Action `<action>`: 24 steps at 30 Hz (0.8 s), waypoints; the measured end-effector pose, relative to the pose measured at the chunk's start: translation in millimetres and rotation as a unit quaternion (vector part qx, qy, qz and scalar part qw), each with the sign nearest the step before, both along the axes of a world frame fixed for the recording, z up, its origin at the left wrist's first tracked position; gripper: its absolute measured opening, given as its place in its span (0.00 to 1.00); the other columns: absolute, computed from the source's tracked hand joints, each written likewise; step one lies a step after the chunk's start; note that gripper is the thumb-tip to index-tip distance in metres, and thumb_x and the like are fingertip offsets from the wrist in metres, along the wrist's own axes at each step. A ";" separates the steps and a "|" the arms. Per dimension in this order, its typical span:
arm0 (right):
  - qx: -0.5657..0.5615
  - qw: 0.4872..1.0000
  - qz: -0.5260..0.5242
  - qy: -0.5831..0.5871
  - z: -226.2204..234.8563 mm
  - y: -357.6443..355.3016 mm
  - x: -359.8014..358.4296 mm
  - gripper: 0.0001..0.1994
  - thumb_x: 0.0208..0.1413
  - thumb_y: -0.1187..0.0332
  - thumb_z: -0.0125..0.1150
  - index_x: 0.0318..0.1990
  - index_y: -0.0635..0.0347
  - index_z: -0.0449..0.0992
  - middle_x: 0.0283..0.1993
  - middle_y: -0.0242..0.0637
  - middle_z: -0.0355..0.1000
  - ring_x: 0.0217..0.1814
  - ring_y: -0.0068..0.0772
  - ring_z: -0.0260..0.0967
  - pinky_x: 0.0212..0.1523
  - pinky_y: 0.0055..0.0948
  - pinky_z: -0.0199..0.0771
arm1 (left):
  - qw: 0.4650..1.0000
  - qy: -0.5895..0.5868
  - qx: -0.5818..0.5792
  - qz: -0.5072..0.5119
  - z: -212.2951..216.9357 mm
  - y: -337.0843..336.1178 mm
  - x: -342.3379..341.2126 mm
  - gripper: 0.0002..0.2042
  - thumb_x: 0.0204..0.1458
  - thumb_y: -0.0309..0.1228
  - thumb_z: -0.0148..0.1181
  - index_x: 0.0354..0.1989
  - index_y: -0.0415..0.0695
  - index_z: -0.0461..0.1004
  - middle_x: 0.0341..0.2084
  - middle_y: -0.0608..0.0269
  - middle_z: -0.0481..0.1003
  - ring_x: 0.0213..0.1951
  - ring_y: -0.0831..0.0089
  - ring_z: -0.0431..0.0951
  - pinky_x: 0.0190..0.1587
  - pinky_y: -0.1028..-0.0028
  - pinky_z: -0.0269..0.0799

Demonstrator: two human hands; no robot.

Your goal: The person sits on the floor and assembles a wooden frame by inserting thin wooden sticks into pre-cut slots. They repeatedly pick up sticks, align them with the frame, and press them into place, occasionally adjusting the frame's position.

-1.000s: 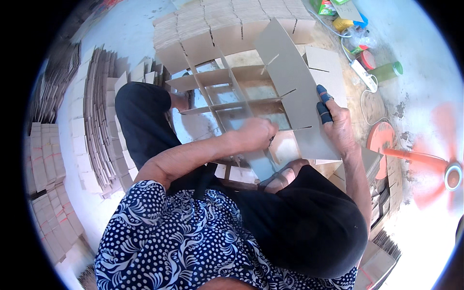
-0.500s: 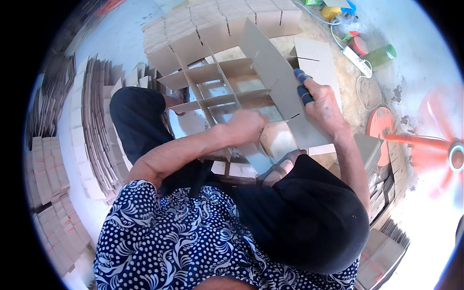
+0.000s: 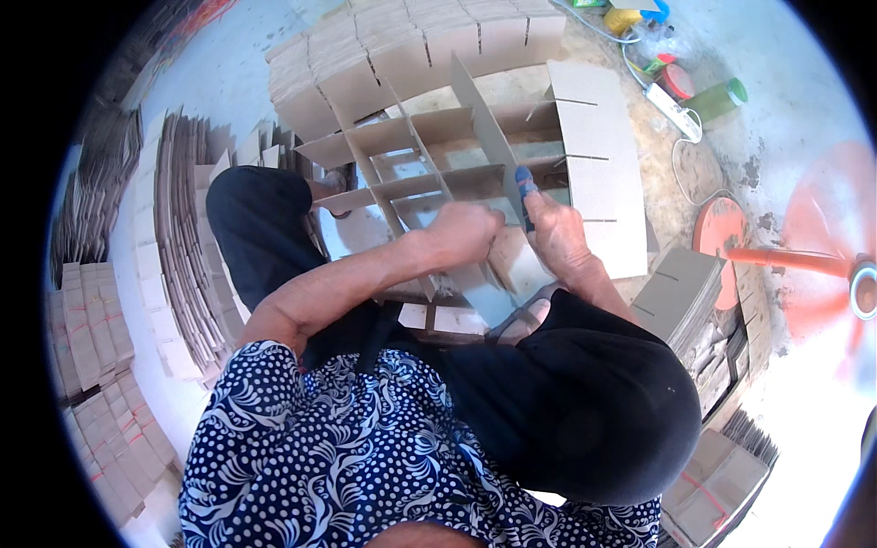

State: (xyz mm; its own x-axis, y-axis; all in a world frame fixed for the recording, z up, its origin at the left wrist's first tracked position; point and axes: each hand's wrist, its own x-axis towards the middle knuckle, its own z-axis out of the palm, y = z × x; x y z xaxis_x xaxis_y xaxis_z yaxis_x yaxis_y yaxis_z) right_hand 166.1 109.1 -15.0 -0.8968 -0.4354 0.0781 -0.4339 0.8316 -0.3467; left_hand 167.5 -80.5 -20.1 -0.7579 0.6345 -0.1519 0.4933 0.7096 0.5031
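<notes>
Between my knees stands a cardboard divider grid point(image 3: 393, 187), made of upright strips crossing through slots. My left hand point(image 3: 461, 236) is closed in a fist at the grid's near side, pinching a cardboard strip there; its fingertips are partly hidden. A long cardboard strip point(image 3: 484, 119) stands on edge across the cross strips, at the right of the lengthwise ones. My right hand point(image 3: 559, 233), with dark blue wraps on its fingers, is closed on the near part of this strip, the thumb side hidden. Right of it lies a flat slotted cardboard sheet point(image 3: 598, 183).
A long stack of slotted cardboard strips point(image 3: 429, 46) lies at the far side. More cardboard stacks point(image 3: 183, 247) stand at the left, and another stack point(image 3: 676, 288) is at the right. An orange fan point(image 3: 786, 260), a white power strip point(image 3: 673, 111) and a green bottle point(image 3: 717, 100) are farther right.
The long strip, tilted broadside before, now stands on edge in line with the grid. My right hand has moved left and nearer with it. The left hand has barely moved.
</notes>
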 end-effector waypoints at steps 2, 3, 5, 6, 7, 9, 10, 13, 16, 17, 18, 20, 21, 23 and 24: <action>-0.001 1.000 -0.007 -0.021 7.0 3.2 0.1 0.27 0.44 0.73 0.58 0.56 0.58 0.63 0.31 0.46 0.74 0.31 0.52 0.73 0.32 0.48 0.73 | 1.000 -0.008 -0.006 0.000 1.4 0.7 -1.5 0.08 0.37 0.24 0.56 0.29 0.40 0.73 0.29 0.47 0.74 0.34 0.47 0.76 0.35 0.52 0.71; -0.001 0.999 -0.010 -0.032 10.7 5.9 -1.4 0.27 0.44 0.73 0.58 0.55 0.59 0.63 0.31 0.46 0.73 0.31 0.52 0.73 0.32 0.47 0.73 | 1.000 -0.012 -0.011 -0.001 1.2 1.9 -2.8 0.08 0.37 0.24 0.57 0.29 0.40 0.73 0.29 0.48 0.75 0.34 0.47 0.76 0.35 0.52 0.71; -0.031 0.999 0.010 -0.013 14.0 8.1 -6.5 0.27 0.44 0.72 0.59 0.56 0.60 0.63 0.32 0.46 0.73 0.32 0.51 0.73 0.33 0.46 0.74 | 0.999 -0.031 -0.026 -0.009 4.4 5.0 -2.5 0.08 0.37 0.25 0.57 0.28 0.40 0.73 0.29 0.49 0.75 0.34 0.48 0.76 0.36 0.53 0.71; -0.033 0.999 0.016 -0.005 12.3 6.2 -6.3 0.28 0.44 0.71 0.59 0.56 0.59 0.63 0.32 0.46 0.73 0.32 0.51 0.74 0.33 0.46 0.74 | 0.998 -0.044 -0.034 -0.013 7.9 6.8 -0.9 0.08 0.36 0.25 0.57 0.28 0.40 0.73 0.29 0.49 0.75 0.34 0.48 0.76 0.36 0.53 0.71; -0.035 0.999 0.021 0.003 11.5 4.0 -5.9 0.28 0.44 0.71 0.60 0.57 0.58 0.63 0.33 0.46 0.73 0.33 0.51 0.74 0.33 0.46 0.74 | 0.997 -0.057 -0.042 -0.017 10.1 8.0 1.2 0.08 0.36 0.25 0.57 0.28 0.40 0.73 0.30 0.49 0.75 0.34 0.49 0.76 0.36 0.53 0.71; -0.022 1.000 0.008 -0.020 13.0 -1.3 -3.4 0.29 0.42 0.68 0.63 0.56 0.58 0.64 0.34 0.46 0.73 0.34 0.50 0.74 0.33 0.44 0.74 | 0.998 -0.046 -0.043 -0.017 7.5 4.7 5.7 0.08 0.36 0.25 0.57 0.28 0.41 0.74 0.29 0.50 0.75 0.34 0.49 0.77 0.36 0.53 0.71; -0.012 1.000 0.001 -0.020 8.4 -0.7 -3.3 0.30 0.42 0.67 0.63 0.56 0.58 0.64 0.34 0.46 0.73 0.34 0.50 0.74 0.34 0.44 0.74 | 0.998 -0.040 -0.040 -0.019 6.6 4.9 5.9 0.08 0.36 0.25 0.57 0.28 0.41 0.74 0.28 0.50 0.76 0.34 0.49 0.77 0.36 0.53 0.71; -0.028 0.999 -0.024 -0.019 2.8 -0.4 3.8 0.29 0.41 0.65 0.65 0.54 0.58 0.66 0.35 0.46 0.73 0.34 0.49 0.73 0.35 0.43 0.74 | 0.998 -0.038 -0.045 -0.023 9.8 4.2 0.3 0.08 0.36 0.25 0.57 0.28 0.40 0.74 0.28 0.50 0.76 0.33 0.49 0.77 0.35 0.54 0.72; -0.094 0.995 -0.042 -0.007 6.6 -1.2 10.8 0.26 0.42 0.62 0.66 0.50 0.58 0.68 0.36 0.47 0.72 0.34 0.50 0.73 0.36 0.43 0.74 | 0.997 -0.031 -0.067 -0.025 5.4 2.3 -1.8 0.09 0.36 0.25 0.57 0.29 0.40 0.74 0.27 0.49 0.76 0.33 0.49 0.77 0.36 0.55 0.72; -0.120 0.992 -0.049 -0.003 7.4 -1.2 12.5 0.25 0.42 0.61 0.66 0.49 0.58 0.69 0.36 0.47 0.72 0.34 0.51 0.73 0.36 0.43 0.74 | 0.997 -0.039 -0.066 -0.029 6.5 1.5 -0.8 0.09 0.36 0.25 0.57 0.29 0.40 0.74 0.27 0.49 0.76 0.33 0.49 0.77 0.36 0.55 0.72; -0.120 0.991 -0.052 -0.015 7.8 -2.3 13.1 0.24 0.42 0.59 0.66 0.47 0.58 0.69 0.36 0.47 0.72 0.34 0.51 0.73 0.36 0.44 0.74 | 0.996 -0.047 -0.066 -0.033 8.9 0.6 0.3 0.08 0.36 0.25 0.57 0.29 0.41 0.74 0.27 0.49 0.76 0.33 0.49 0.77 0.36 0.55 0.72; -0.114 0.991 -0.060 -0.037 9.6 -2.0 12.3 0.23 0.42 0.57 0.66 0.44 0.58 0.69 0.36 0.47 0.73 0.34 0.52 0.73 0.36 0.44 0.74 | 0.995 -0.057 -0.064 -0.042 9.7 2.3 4.3 0.08 0.36 0.26 0.57 0.28 0.41 0.75 0.27 0.49 0.77 0.33 0.50 0.78 0.36 0.55 0.73; -0.081 0.994 -0.053 -0.042 4.7 -3.8 12.7 0.24 0.40 0.65 0.63 0.49 0.58 0.68 0.35 0.48 0.73 0.35 0.52 0.73 0.35 0.44 0.74 | 0.995 -0.061 -0.065 -0.046 6.9 3.1 8.7 0.08 0.36 0.26 0.57 0.28 0.41 0.75 0.27 0.49 0.77 0.33 0.50 0.78 0.35 0.55 0.73; -0.015 0.998 -0.036 -0.048 -8.9 -9.6 10.2 0.34 0.37 0.82 0.56 0.59 0.58 0.64 0.34 0.50 0.73 0.35 0.53 0.73 0.34 0.43 0.74 | 0.995 -0.055 -0.063 -0.048 6.9 4.8 11.8 0.08 0.36 0.26 0.57 0.28 0.42 0.75 0.27 0.50 0.77 0.33 0.51 0.78 0.35 0.55 0.73; -0.006 0.997 -0.037 -0.070 -13.2 -8.4 6.1 0.33 0.38 0.82 0.55 0.59 0.57 0.64 0.35 0.51 0.73 0.37 0.53 0.73 0.36 0.45 0.73 | 0.996 -0.047 -0.059 -0.046 7.7 6.1 12.0 0.07 0.36 0.26 0.57 0.27 0.42 0.75 0.27 0.50 0.77 0.33 0.51 0.78 0.35 0.55 0.73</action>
